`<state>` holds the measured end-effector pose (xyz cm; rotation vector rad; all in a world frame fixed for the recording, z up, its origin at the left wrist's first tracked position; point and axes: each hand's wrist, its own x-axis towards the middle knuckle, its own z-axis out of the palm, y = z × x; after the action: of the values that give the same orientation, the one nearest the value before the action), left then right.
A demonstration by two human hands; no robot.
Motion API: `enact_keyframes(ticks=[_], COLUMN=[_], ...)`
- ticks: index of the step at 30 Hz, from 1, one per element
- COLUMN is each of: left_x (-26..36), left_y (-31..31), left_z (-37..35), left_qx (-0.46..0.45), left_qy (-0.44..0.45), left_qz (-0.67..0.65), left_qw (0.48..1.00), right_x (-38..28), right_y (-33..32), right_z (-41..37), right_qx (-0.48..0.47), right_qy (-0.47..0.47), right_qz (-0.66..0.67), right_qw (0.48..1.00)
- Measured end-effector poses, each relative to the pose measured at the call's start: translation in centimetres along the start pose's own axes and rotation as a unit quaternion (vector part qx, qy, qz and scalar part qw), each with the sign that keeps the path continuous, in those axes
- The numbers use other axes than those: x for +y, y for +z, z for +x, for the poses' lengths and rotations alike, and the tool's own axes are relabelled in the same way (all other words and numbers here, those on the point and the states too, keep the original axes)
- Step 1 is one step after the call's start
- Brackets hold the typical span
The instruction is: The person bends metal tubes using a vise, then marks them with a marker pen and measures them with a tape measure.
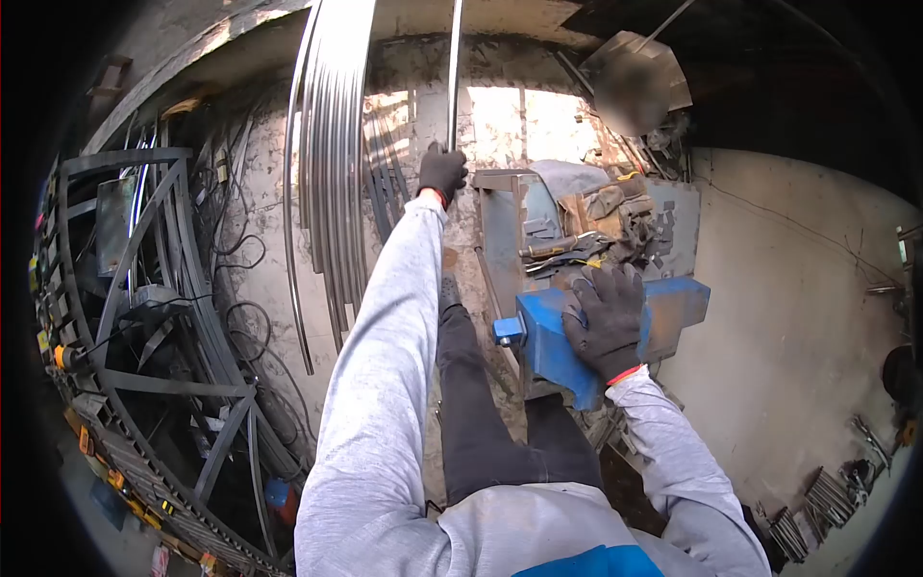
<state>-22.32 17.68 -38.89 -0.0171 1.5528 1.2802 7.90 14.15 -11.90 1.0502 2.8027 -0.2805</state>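
My left hand [442,173], in a dark work glove, is stretched out ahead and closed around the near end of a long thin metal tube [454,77]. The tube runs away from me toward the top of the view. On top of a blue bench vise [553,348] rests my right hand [608,322], also gloved, its fingers spread flat. The vise is fixed at the near end of a metal workbench [683,216]. Just beyond it lie brown work gloves or rags [606,212] and small scraps of metal.
A bundle of long metal tubes [332,144] lies on the floor left of my left arm. Farther left stands a dark metal frame [178,385] with bars and cables around it. Metal pieces [827,495] lie at the lower right. Someone is at the far end, top right.
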Motion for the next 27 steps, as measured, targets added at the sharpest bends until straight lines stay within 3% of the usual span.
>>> enact_keyframes(ticks=[3, 5, 7, 8, 9, 10, 11, 12, 14, 15, 16, 19, 21, 23, 27], left_x=[2.6, 2.7, 3.7, 5.9, 5.0, 3.5, 2.4, 1.0, -2.2, -3.7, -4.4, -8.5, -9.9, -16.4, -22.0], left_y=[3.5, 5.0, 8.5, 11.0, 12.4, 12.3, 12.3, 12.6, 11.7, 10.9, 9.3, 2.6, -2.7, -9.6, -20.3], left_z=[6.6, 13.3, 14.4, 10.5, 11.1, 12.5, 12.1, 10.4, 5.7, 2.7, -0.5, -11.1, -18.9, -23.8, -35.0], left_qx=[-0.058, -0.223, -0.223, -0.123, -0.121, -0.175, -0.151, -0.103, -0.032, 0.001, 0.006, 0.118, 0.161, 0.203, 0.311], left_qy=[-0.002, -0.035, -0.033, -0.002, -0.006, 0.118, 0.152, 0.174, 0.173, 0.166, 0.110, 0.157, 0.045, 0.029, -0.110], left_qz=[-0.044, -0.154, -0.224, -0.170, -0.160, -0.003, 0.132, 0.268, 0.389, 0.400, 0.341, 0.280, 0.320, 0.306, 0.361], left_qw=[0.997, 0.962, 0.948, 0.978, 0.980, 0.978, 0.968, 0.942, 0.904, 0.901, 0.934, 0.940, 0.933, 0.930, 0.872], right_x=[0.8, 1.2, 1.4, 1.5, 1.6, 1.8, 1.7, 1.6, 1.4, 1.3, 1.4, 1.1, 0.7, 0.6, 0.1], right_y=[-0.1, 0.0, 0.2, 0.3, 0.2, 0.2, 0.3, 0.1, -0.7, -1.1, -1.2, -0.5, -0.2, -0.2, -0.2], right_z=[-0.3, -0.3, -0.4, -0.4, -0.3, -0.2, -0.4, -0.3, -0.1, 0.0, 0.1, -0.1, 0.0, -0.4, -0.2], right_qx=[0.009, -0.019, -0.015, 0.006, 0.030, 0.033, 0.036, 0.041, 0.012, -0.021, -0.019, 0.016, 0.012, 0.030, -0.006], right_qy=[-0.001, 0.000, 0.010, 0.000, -0.012, -0.013, -0.013, -0.015, -0.007, 0.003, -0.015, -0.021, -0.043, -0.030, -0.037], right_qz=[0.025, 0.045, 0.055, 0.065, 0.074, 0.076, 0.082, 0.088, 0.091, 0.088, 0.101, 0.069, 0.077, 0.053, 0.023], right_qw=[1.000, 0.999, 0.998, 0.998, 0.997, 0.996, 0.996, 0.995, 0.996, 0.996, 0.995, 0.997, 0.996, 0.998, 0.999])
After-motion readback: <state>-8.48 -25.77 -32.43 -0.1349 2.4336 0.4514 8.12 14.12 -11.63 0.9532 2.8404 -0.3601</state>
